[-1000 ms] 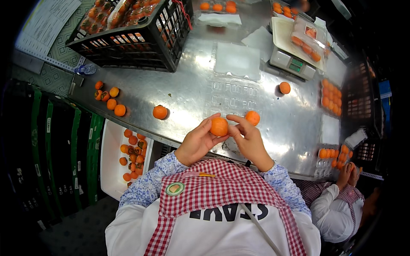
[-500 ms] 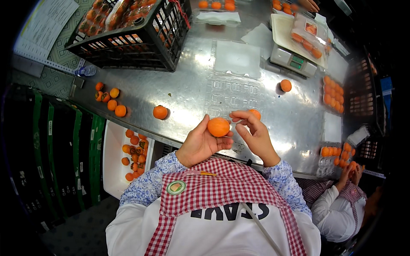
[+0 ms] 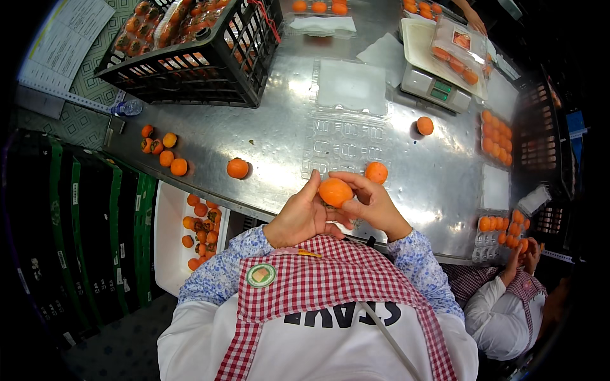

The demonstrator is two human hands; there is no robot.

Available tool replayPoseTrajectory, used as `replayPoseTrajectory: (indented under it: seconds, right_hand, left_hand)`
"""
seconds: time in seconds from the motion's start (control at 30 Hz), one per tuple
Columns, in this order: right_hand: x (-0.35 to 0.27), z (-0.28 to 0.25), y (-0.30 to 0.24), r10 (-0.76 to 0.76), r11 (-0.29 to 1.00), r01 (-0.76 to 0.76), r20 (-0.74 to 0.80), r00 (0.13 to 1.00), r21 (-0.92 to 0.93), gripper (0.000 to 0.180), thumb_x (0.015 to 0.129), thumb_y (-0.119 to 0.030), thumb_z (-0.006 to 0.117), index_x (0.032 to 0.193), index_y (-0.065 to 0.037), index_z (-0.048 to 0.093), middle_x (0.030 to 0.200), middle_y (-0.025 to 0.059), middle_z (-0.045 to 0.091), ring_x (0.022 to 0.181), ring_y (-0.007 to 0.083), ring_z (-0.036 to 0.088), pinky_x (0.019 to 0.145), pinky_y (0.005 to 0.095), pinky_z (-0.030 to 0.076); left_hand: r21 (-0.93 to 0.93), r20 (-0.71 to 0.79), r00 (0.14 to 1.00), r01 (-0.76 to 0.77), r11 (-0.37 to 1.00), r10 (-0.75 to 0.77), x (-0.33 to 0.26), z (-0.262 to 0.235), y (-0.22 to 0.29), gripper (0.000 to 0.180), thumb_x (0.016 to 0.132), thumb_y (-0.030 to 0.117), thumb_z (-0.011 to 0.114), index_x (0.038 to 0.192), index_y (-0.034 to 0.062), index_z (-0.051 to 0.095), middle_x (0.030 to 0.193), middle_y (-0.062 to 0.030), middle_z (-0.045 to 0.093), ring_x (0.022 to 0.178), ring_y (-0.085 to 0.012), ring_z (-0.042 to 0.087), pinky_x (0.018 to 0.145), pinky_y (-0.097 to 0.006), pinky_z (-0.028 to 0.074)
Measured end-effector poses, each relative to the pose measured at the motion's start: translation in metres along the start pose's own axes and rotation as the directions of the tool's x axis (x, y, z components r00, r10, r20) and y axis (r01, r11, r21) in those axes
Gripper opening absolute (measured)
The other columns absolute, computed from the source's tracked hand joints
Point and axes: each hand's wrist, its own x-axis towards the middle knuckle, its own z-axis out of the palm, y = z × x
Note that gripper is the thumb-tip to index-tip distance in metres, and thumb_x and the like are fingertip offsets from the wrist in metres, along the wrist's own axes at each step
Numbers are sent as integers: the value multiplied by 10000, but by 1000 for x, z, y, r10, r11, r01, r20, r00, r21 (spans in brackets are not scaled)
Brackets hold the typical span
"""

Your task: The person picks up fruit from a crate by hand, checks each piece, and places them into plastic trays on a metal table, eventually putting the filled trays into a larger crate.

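Persimmon [image 3: 335,192], orange and smooth, sits between the person's two hands, over the near part of the tabletop [image 3: 279,140]. The right hand [image 3: 376,209] is clamped on it: the forefinger lies along the top and the thumb presses the lower right side. The left hand [image 3: 295,219] spreads in a loose cup on the other side, its thumb raised at the fruit's left edge and its fingers extended below; whether the palm touches the fruit cannot be told. Just beyond the right hand, a second persimmon [image 3: 376,172] rests near the lower right corner of a clear moulded tray [image 3: 349,147]. Beyond that tray lies a white pad [image 3: 351,86]. A single fruit [image 3: 237,168] rests to the left, well apart from the left hand, with a loose cluster [image 3: 166,158] farther left. One more fruit [image 3: 424,126] is to the right, near a scale [image 3: 413,81] that bears a clear pack [image 3: 457,51]. A black crate [image 3: 244,82] of packed persimmons stands at the upper left; a white bin [image 3: 170,241] below the tabletop's edge holds more loose fruit.
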Motion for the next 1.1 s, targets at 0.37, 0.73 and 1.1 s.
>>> replayPoseTrajectory:
  seconds: [0.37, 0.73, 1.1]
  right_hand:
    - [0, -2, -12, -175, 984, 176, 72, 982, -6, 720, 745, -161, 785, 1384, -108, 457, 1401, 86, 469, 1299, 245, 440, 1071, 378, 377]
    - [-1, -9, -24, -309, 842, 365, 200, 930, -397, 674, 717, -205, 800, 1328, -113, 529, 1446, 107, 416, 1326, 292, 392, 1073, 431, 352]
    - [-5, 0, -20, -332, 828, 363, 147, 932, -428, 700, 740, -164, 796, 1366, -136, 484, 1452, 137, 385, 1298, 310, 439, 1032, 395, 415]
  left_hand:
    - [230, -22, 968, -240, 943, 252, 0, 4, -11, 605, 969, 349, 531, 1393, -15, 301, 1313, -192, 472, 1249, -289, 494, 1061, -422, 428]
    - [450, 101, 952, -302, 840, 288, -6, 7, -1, 701, 870, 168, 708, 1398, -19, 287, 1334, -150, 453, 1261, -232, 473, 1072, -353, 397]
    - [617, -6, 922, -301, 727, 386, -3, 21, -8, 499, 901, 99, 633, 1313, 35, 359, 1222, -121, 485, 1174, -193, 527, 974, -321, 477]
